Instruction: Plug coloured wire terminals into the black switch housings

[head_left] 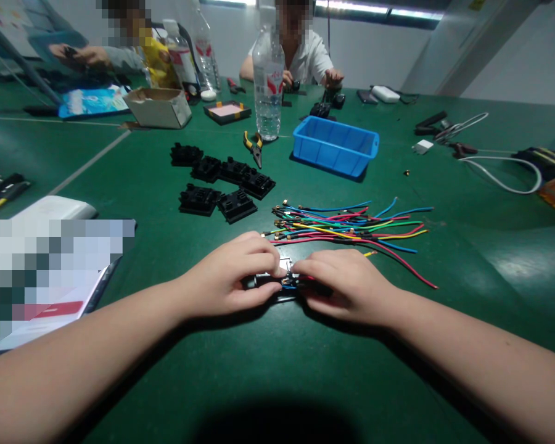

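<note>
My left hand [234, 274] and my right hand [345, 283] meet on the green table, both curled around a small black connector block [281, 280] with metal terminals and short wires in it. The fingers of both hands pinch it from either side, and most of the block is hidden under them. Just beyond my hands lies a loose bundle of coloured wires [346, 225] with metal ends pointing left. Several more black connector blocks [222, 182] sit further back to the left.
A blue plastic bin [335, 147], yellow-handled pliers [254, 147] and a water bottle [268, 83] stand behind the wires. Papers [41, 271] lie at my left. A cardboard box [160, 106] and white cables [499, 166] are farther off. Two other people sit at the far edge.
</note>
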Motion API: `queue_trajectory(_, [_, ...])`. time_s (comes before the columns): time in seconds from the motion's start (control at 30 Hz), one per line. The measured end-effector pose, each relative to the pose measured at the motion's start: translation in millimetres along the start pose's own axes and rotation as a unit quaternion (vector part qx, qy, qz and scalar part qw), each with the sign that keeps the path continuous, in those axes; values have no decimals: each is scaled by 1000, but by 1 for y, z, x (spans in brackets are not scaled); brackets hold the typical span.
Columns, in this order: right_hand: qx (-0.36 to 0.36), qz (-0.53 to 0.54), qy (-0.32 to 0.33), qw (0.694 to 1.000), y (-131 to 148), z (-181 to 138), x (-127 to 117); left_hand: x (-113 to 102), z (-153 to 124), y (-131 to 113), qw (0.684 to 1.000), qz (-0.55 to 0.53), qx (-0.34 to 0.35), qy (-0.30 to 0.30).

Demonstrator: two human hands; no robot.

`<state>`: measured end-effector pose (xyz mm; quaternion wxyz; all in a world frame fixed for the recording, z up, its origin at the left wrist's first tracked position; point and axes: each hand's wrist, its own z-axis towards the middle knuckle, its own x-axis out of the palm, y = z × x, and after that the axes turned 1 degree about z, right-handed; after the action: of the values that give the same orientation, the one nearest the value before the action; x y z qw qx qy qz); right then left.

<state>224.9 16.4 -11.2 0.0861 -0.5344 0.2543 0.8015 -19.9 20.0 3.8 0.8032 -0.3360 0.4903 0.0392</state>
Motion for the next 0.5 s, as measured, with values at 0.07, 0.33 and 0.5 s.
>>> queue_trajectory(0.07, [-1,3,-3,1000,1,1,-1,0,0,0,1000,1,0,0])
queue_trajectory(0.33, [-8,13,-29,999,2,3,1,0,0,1,1000,-3,-5,0])
queue_trajectory(0.5, [-14,12,-22,1000,1,2,0,0,0,1,1000,-15,-4,13])
